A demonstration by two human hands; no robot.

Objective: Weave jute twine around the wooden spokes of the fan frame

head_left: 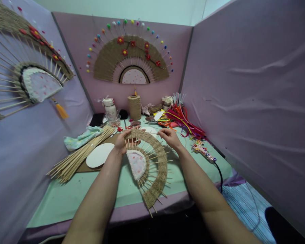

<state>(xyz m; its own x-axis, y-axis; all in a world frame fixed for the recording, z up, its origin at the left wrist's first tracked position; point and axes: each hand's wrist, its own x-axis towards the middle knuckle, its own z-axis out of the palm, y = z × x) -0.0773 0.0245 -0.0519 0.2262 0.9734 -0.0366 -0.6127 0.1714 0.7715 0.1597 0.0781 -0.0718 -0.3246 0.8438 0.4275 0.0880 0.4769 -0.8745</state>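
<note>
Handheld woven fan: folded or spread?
Spread: the woven fan forms a wide arc, its sticks fanning out from the half-round centre; the left hand grips its upper end.

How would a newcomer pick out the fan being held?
Start at the pale green table between the purple partitions. Near its front edge, the left hand holds the fan: a half-round of woven fibre on thin sticks, with a pale centre. Unlike the fans on the partitions, its woven band has no red flowers.
</note>
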